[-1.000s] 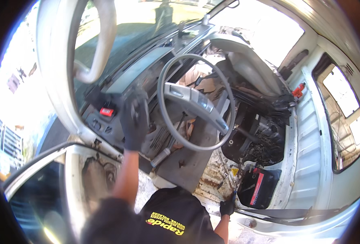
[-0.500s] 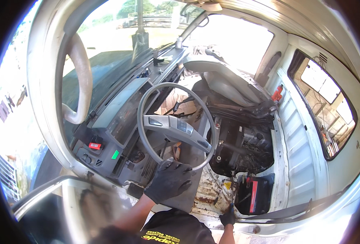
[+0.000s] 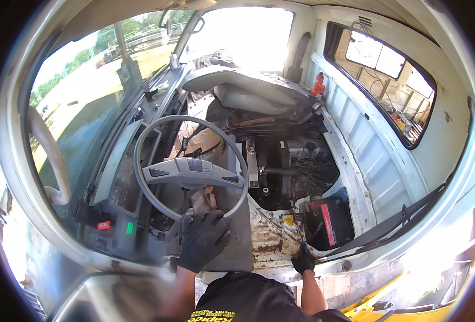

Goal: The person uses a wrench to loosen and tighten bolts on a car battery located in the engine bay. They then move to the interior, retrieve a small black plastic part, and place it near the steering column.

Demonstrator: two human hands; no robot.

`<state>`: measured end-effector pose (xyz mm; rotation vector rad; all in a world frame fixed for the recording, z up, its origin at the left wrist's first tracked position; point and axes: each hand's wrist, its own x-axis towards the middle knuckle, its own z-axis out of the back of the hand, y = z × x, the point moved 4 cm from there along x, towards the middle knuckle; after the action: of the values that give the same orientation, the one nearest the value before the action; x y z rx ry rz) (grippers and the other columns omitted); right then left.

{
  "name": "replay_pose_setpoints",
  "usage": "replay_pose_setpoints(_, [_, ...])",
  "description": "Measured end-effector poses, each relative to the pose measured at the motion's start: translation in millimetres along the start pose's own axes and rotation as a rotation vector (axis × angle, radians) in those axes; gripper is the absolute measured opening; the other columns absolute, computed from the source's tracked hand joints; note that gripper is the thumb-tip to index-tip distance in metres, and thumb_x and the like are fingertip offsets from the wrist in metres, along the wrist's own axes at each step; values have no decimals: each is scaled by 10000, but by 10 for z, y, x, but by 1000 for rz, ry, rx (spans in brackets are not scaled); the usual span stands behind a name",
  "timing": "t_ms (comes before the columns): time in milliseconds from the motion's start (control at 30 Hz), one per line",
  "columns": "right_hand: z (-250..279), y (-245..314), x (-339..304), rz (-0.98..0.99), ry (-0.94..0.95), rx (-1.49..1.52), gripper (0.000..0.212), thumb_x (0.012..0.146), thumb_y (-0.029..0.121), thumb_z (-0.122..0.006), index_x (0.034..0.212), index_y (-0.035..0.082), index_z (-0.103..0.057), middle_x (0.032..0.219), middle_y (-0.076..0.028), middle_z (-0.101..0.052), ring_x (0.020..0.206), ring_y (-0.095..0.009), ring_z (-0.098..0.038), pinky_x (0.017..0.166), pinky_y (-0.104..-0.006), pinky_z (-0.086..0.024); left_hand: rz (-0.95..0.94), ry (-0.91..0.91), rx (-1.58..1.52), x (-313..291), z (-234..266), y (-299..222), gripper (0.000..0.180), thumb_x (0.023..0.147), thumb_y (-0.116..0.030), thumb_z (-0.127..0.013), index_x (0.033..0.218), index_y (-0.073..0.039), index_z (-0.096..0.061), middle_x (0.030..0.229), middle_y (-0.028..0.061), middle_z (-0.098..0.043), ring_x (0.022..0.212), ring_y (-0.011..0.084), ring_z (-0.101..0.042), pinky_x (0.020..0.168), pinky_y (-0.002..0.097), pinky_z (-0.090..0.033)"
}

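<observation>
My left hand [image 3: 204,239], in a black glove, is closed on the lower rim of a grey steering wheel [image 3: 147,194]. Down at the right, my right hand [image 3: 303,263], gloved too, is closed at the near edge of the rusty floor, beside a black battery [image 3: 342,216] with a red stripe. A slim thing seems to stick up from its fingers, too small to make out. Past the battery, the engine [image 3: 307,153] shows through an opening in the cab floor.
A tilted-up seat [image 3: 248,91] stands beyond the engine bay. The dashboard [image 3: 120,155] runs along the left. A red bottle [image 3: 318,83] stands by the rear wall. A dark belt [image 3: 390,222] crosses near the right sill, and yellow metal parts [image 3: 377,298] lie outside.
My view has turned, so the cab sits further left in the picture and more shows outside at the lower right. Both hands keep to the same places, on the wheel and beside the battery.
</observation>
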<state>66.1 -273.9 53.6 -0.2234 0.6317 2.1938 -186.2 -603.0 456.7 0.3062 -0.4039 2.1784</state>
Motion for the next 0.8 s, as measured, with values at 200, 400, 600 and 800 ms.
replay_pose_setpoints(200, [170,272,-185,13,-26,41,994,856,330,-691,1650,250,-99,1645,-48,-361,1300,-354,-582,1052,-468,-488,16,-2,50,-42,-3,10,357,829,-359,-730,1138,-179,-714,1219,26,-644,1161,274,-577,1100,566,-279])
replay_pose_setpoints(400, [234,227,-223,33,-76,-12,1036,831,303,-702,1651,271,-69,1652,-24,-346,1283,-362,-587,1016,-487,-504,-16,-65,66,-11,-46,-26,340,833,-352,-719,1121,-173,-705,1212,25,-640,1164,277,-569,1131,577,-260])
replay_pose_setpoints(600, [13,117,-395,76,-84,-16,299,900,387,-652,966,111,-747,1152,-166,-707,977,-372,-695,855,-502,-547,-30,-60,92,9,-64,-39,307,859,-345,-696,1123,-191,-701,1204,6,-632,1164,238,-564,1138,566,-269])
replay_pose_setpoints(800, [-423,-20,-778,169,94,185,374,944,434,-598,1022,97,-738,1082,-187,-730,1032,-394,-683,885,-495,-543,-23,-25,109,17,-69,-35,332,857,-340,-704,1167,-223,-693,1231,1,-630,1184,237,-560,1155,580,-236])
